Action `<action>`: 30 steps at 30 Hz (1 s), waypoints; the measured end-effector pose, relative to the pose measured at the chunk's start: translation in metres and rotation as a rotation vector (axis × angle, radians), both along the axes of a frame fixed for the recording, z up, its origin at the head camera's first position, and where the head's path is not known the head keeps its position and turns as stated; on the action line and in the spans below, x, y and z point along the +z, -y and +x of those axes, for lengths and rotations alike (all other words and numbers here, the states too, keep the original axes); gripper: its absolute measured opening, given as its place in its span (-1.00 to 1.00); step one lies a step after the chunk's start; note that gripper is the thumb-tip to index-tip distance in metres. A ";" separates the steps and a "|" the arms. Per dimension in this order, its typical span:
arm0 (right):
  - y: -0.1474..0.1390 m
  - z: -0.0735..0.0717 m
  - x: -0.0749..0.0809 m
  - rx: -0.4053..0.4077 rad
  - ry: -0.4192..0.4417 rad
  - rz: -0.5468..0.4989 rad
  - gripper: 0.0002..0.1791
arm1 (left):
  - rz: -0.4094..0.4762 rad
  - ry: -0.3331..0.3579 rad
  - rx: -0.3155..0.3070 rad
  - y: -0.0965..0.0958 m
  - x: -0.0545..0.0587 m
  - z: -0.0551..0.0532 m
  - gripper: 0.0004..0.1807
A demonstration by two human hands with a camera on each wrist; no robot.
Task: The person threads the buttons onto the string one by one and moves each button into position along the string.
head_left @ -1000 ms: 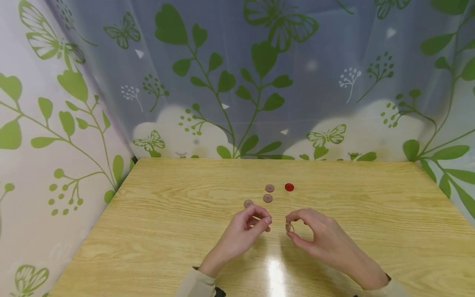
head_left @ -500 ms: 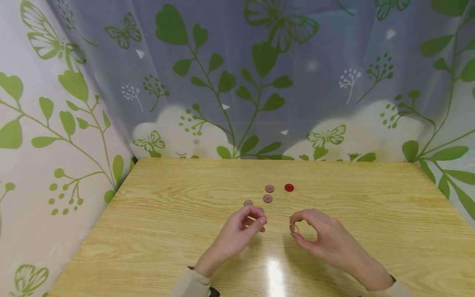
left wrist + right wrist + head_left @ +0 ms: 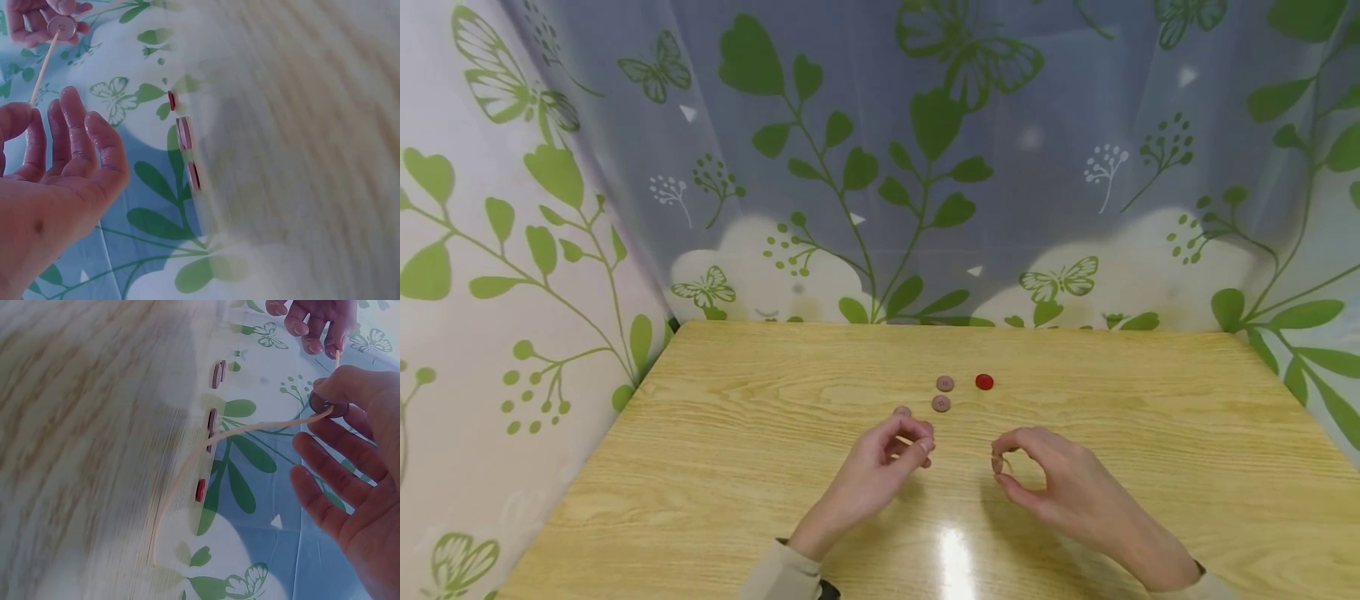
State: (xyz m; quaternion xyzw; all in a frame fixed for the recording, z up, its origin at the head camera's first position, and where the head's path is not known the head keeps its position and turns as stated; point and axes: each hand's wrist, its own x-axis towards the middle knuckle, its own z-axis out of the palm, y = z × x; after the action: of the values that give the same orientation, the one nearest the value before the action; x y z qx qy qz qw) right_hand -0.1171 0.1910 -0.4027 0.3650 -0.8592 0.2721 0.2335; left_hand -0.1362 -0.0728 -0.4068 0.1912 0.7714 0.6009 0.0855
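Observation:
My right hand (image 3: 1067, 479) pinches a mauve button (image 3: 337, 409) between thumb and index finger, above the table. A thin pale cord (image 3: 250, 427) runs through the button, its loose tail curving away behind it. In the left wrist view the cord stretches straight from the button to my left hand (image 3: 69, 159), whose thumb and index finger pinch it. Beyond my left fingertips, in the head view, lie more mauve buttons, two of them one behind the other, a farther button (image 3: 945, 383) and a nearer button (image 3: 941, 403). Another button (image 3: 902, 412) is partly hidden by my left hand.
A red button (image 3: 984, 382) lies to the right of the mauve ones on the wood-grain table (image 3: 760, 375). Behind the table's far edge hangs a patterned curtain (image 3: 820, 183) with green leaves and butterflies. Another patterned cloth (image 3: 467, 333) hangs along the left.
My hands have drawn apart, the left moving left and the right moving right with the button. The cord span between them has lengthened. The buttons on the table stay put.

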 end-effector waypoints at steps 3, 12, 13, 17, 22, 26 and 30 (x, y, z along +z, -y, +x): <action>-0.002 0.000 -0.001 -0.009 -0.002 0.010 -0.51 | -0.004 -0.008 -0.002 0.001 0.000 -0.002 -0.83; -0.006 -0.001 -0.002 -0.019 -0.021 0.040 -0.50 | -0.026 -0.001 -0.007 0.004 0.001 -0.005 -0.81; -0.007 -0.001 -0.002 -0.018 -0.020 0.042 -0.50 | -0.029 -0.004 -0.007 0.005 0.001 -0.005 -0.82; -0.009 -0.002 -0.003 -0.029 -0.027 0.054 -0.51 | -0.045 -0.010 -0.005 0.005 0.000 -0.007 -0.84; -0.012 -0.002 -0.003 -0.045 -0.026 0.074 -0.52 | -0.060 -0.008 0.004 0.007 0.001 -0.008 -0.85; -0.014 -0.001 -0.003 -0.058 -0.017 0.087 -0.52 | -0.061 0.001 0.015 0.008 0.003 -0.007 -0.88; -0.016 -0.001 -0.004 -0.068 -0.018 0.091 -0.52 | -0.060 -0.004 0.023 0.009 0.004 -0.007 -0.87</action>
State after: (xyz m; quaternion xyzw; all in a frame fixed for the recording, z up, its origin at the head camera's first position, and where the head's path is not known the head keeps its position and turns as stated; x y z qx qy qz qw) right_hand -0.1182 0.2074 -0.4068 0.3480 -0.8806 0.2213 0.2333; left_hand -0.1429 -0.0816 -0.4025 0.1811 0.7914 0.5780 0.0826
